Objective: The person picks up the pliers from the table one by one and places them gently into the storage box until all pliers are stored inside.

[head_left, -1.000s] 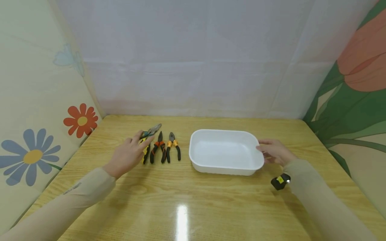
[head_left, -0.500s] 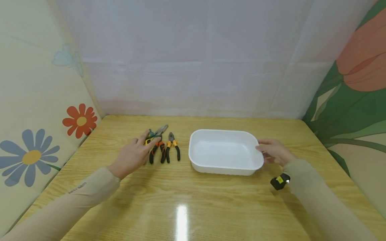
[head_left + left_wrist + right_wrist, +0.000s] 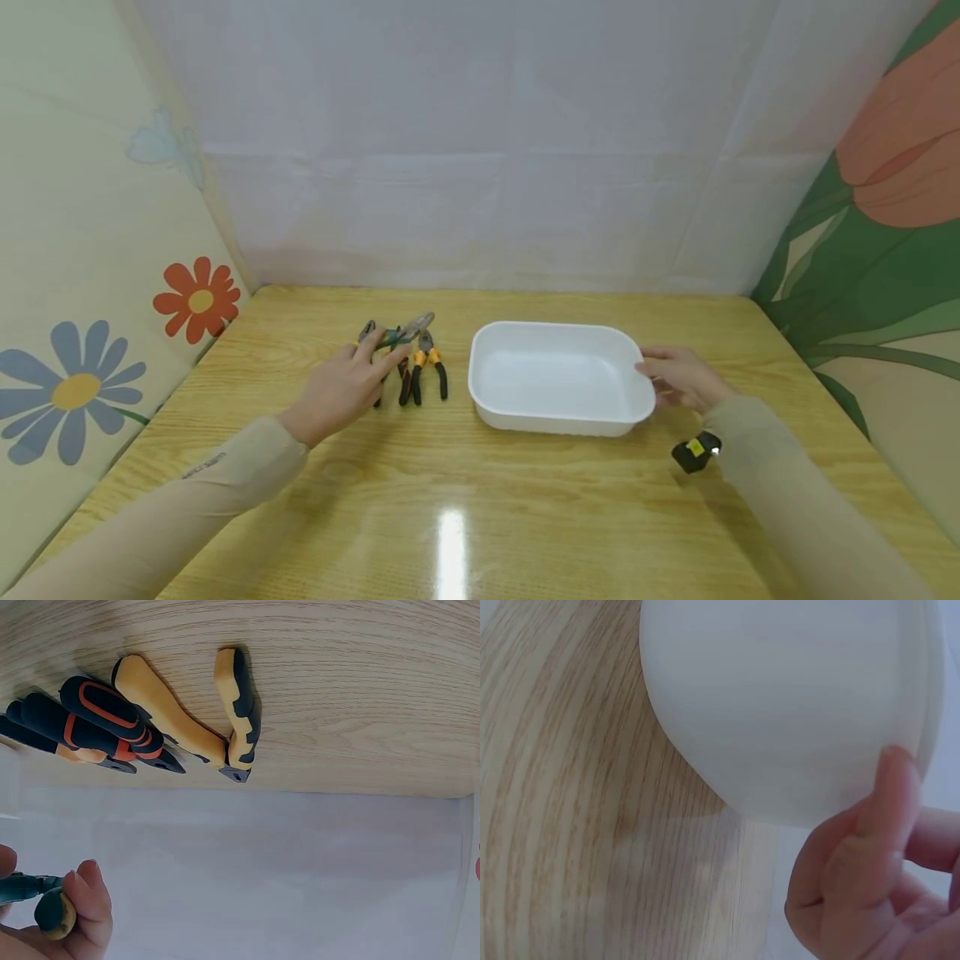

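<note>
While the left hand (image 3: 333,392) pinches a pair of grey metal pliers with teal handles (image 3: 417,326), the tool's long axis runs aslant from those fingers, its jaws pointing rightward and toward the far edge of the yellow wood-grain table (image 3: 525,508). Seen from the left wrist, a rounded handle end, teal with a yellowish side, pokes out by the fingertips; how the farther fingers lie is hidden. The pliers seem to be raised off the tabletop, crossing over other tools in the head view.

Below and around that hand lie three more pairs: yellow-and-black-handled pliers (image 3: 169,705) with their handles splayed, mostly covered from above by the fingers; black-handled pliers with red-orange trim (image 3: 405,390), partly covered too; and, farthest right, black-handled pliers with yellow-orange collars (image 3: 421,357).

What matters most, I judge, is the sideways relation: a deep white rectangular tray with rounded corners (image 3: 562,423) stands to the right of the pinched pliers, a gap between, its long side running left to right. Only its white floor shows inside. Nearer to it is the right hand (image 3: 686,379), which grips the right end, thumb over the rim and fingers bent beneath it on the outside
</note>
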Demonstrator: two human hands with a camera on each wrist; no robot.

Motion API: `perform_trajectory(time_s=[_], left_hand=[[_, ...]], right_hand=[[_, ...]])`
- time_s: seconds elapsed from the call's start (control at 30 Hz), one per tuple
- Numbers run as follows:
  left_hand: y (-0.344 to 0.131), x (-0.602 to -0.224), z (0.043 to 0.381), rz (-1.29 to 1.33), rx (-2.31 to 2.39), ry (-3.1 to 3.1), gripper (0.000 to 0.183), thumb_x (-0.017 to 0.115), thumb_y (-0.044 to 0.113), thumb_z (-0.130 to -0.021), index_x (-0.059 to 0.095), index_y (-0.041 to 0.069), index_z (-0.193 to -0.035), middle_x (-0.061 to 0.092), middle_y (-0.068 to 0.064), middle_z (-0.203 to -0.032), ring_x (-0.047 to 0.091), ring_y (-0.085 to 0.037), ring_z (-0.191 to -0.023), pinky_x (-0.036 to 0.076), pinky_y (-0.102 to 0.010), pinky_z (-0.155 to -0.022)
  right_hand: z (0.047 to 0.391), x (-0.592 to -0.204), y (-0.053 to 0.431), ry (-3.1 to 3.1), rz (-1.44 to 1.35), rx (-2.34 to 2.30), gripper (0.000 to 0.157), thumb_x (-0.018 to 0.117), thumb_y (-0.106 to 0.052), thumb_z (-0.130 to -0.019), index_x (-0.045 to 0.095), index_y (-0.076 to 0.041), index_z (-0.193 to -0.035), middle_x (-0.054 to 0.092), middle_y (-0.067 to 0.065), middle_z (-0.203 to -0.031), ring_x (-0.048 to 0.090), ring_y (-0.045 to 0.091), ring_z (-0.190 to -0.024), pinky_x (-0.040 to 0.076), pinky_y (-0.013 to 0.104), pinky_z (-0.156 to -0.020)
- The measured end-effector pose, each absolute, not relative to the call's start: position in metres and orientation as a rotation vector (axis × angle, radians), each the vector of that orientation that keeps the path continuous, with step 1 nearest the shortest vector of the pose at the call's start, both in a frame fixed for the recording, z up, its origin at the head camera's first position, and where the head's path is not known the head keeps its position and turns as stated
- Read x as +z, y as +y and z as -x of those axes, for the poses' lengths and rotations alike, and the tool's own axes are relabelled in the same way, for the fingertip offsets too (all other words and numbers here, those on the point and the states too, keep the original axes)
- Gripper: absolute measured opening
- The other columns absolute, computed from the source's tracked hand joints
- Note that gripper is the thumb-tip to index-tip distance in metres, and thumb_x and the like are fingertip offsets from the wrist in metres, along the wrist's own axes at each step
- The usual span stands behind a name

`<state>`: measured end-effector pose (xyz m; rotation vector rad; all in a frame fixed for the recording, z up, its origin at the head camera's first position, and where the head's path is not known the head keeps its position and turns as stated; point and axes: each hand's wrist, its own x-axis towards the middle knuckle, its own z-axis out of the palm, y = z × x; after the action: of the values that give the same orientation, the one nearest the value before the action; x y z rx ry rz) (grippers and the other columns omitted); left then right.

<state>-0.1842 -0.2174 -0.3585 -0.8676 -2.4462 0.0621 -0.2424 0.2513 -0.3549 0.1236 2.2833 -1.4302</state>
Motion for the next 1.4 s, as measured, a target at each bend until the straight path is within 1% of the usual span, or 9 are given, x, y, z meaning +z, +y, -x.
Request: perform_trajectory(time_s=[0.13,0.37,0.53,0.73,0.9,1.0,1.13,1.27,1.4], left_hand=[[-0.214,-0.36,0.186,0.904,0.055,-2.426,0.059,0.067,-0.001,-0.077,0.056,0.013,-0.133,0.053,-0.03,-0.127,0.056,-0.035,-0.063,0.039,-0.029,-0.038],[-0.209,-0.365,0.188,0.959,0.02,-2.354,0.062,0.068,-0.002,-0.075,0.056,0.014,-0.134,0.053,-0.029,-0.127,0.056,-0.034,-0.064,0.036,-0.027,-0.037],[-0.204,-0.364,0.189,0.973,0.027,-2.339,0.059,0.065,0.0,-0.081,0.056,0.018,-0.136,0.053,-0.028,-0.128,0.058,-0.036,-0.071,0.036,-0.028,-0.037],[-0.196,-0.361,0.188,1.007,0.03,-2.394,0.058,0.065,0.0,-0.083,0.054,0.016,-0.138,0.052,-0.03,-0.129,0.062,-0.042,-0.083,0.045,-0.034,-0.044],[-0.19,-0.357,0.189,1.024,0.06,-2.448,0.06,0.067,0.003,-0.084,0.052,0.016,-0.14,0.049,-0.029,-0.134,0.062,-0.043,-0.09,0.036,-0.024,-0.041],[-0.186,-0.356,0.19,1.03,0.076,-2.449,0.058,0.068,0.003,-0.084,0.052,0.016,-0.139,0.048,-0.028,-0.136,0.062,-0.039,-0.084,0.032,-0.022,-0.04],[-0.18,-0.355,0.188,1.028,0.098,-2.441,0.056,0.068,0.004,-0.085,0.054,0.017,-0.138,0.049,-0.028,-0.135,0.057,-0.032,-0.069,0.034,-0.023,-0.04],[-0.176,-0.355,0.186,1.033,0.088,-2.494,0.059,0.067,0.006,-0.085,0.051,0.018,-0.141,0.048,-0.028,-0.138,0.062,-0.036,-0.082,0.041,-0.027,-0.043],[-0.173,-0.355,0.188,1.075,0.047,-2.504,0.062,0.065,0.006,-0.087,0.048,0.017,-0.145,0.046,-0.03,-0.139,0.063,-0.042,-0.096,0.052,-0.036,-0.055]], right_hand=[[0.242,-0.354,0.251,2.277,-0.127,-1.441,0.063,0.052,-0.02,-0.1,0.023,0.01,-0.149,0.062,0.005,-0.103,0.059,0.014,-0.083,0.053,0.031,-0.071],[0.241,-0.353,0.25,2.264,-0.127,-1.454,0.063,0.052,-0.018,-0.1,0.023,0.011,-0.148,0.061,0.004,-0.101,0.059,0.014,-0.082,0.054,0.03,-0.072],[0.241,-0.353,0.25,2.263,-0.126,-1.452,0.062,0.052,-0.018,-0.1,0.024,0.012,-0.147,0.061,0.005,-0.102,0.058,0.014,-0.083,0.053,0.03,-0.072],[0.242,-0.353,0.251,2.265,-0.132,-1.447,0.063,0.052,-0.019,-0.1,0.023,0.01,-0.148,0.06,0.007,-0.107,0.058,0.014,-0.084,0.053,0.03,-0.072],[0.242,-0.354,0.251,2.272,-0.129,-1.435,0.063,0.052,-0.02,-0.101,0.024,0.009,-0.148,0.059,0.01,-0.112,0.059,0.015,-0.085,0.053,0.031,-0.073],[0.243,-0.355,0.252,2.275,-0.128,-1.432,0.063,0.052,-0.02,-0.101,0.024,0.009,-0.149,0.059,0.01,-0.112,0.059,0.015,-0.085,0.053,0.031,-0.073],[0.244,-0.356,0.252,2.268,-0.13,-1.443,0.063,0.052,-0.02,-0.1,0.024,0.009,-0.149,0.061,0.007,-0.107,0.059,0.015,-0.084,0.053,0.031,-0.072],[0.245,-0.356,0.253,2.25,-0.127,-1.463,0.064,0.053,-0.019,-0.1,0.023,0.009,-0.149,0.061,0.004,-0.102,0.059,0.014,-0.083,0.053,0.03,-0.071],[0.246,-0.357,0.254,2.232,-0.12,-1.481,0.064,0.053,-0.019,-0.1,0.022,0.009,-0.149,0.061,0.005,-0.104,0.06,0.014,-0.083,0.054,0.03,-0.071]])
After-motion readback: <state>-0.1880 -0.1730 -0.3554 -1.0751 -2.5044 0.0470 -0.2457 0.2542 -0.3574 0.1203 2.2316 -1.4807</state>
